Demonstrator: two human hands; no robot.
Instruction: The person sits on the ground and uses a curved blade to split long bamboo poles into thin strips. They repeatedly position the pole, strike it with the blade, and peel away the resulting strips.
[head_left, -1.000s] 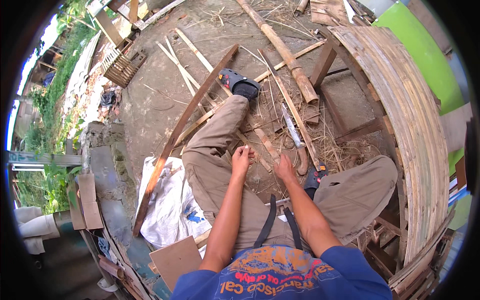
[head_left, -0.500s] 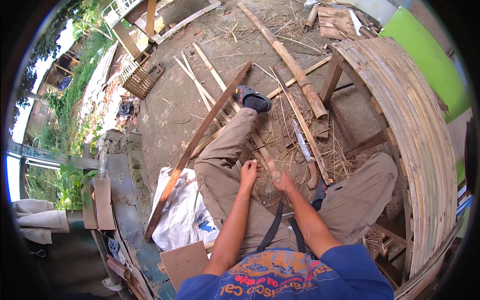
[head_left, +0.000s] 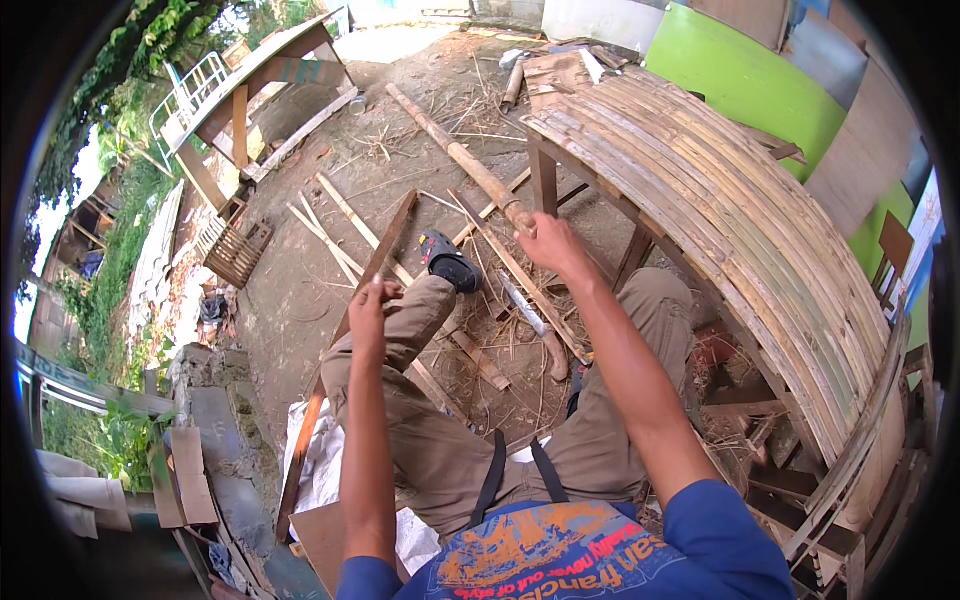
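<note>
My right hand [head_left: 550, 245] is closed round the near end of a long bamboo pole [head_left: 463, 158] that stretches away across the ground. Over my bent left knee, my left hand [head_left: 370, 315] is raised with curled fingers; whether anything sits in them cannot be seen. A long brown wooden plank [head_left: 300, 450] slants behind that hand. Between my legs lies a flat bamboo strip [head_left: 480, 360]. Right of it rests a machete [head_left: 523, 303] with a pale blade and curved wooden handle, beside another long, narrow strip [head_left: 520, 270].
A slatted bamboo bench [head_left: 700, 200] stands close on my right. White sacking [head_left: 415, 540] lies by my left leg, near a low concrete wall [head_left: 215, 420]. Several thin strips [head_left: 345, 210] and dry shavings litter the dirt. Farther off are a slatted crate [head_left: 228, 252] and a wooden table [head_left: 260, 70].
My right hand has let go of the flat bamboo strip and reached forward to the pole. The left hand has lifted leftward over the knee. The view has swung to the right.
</note>
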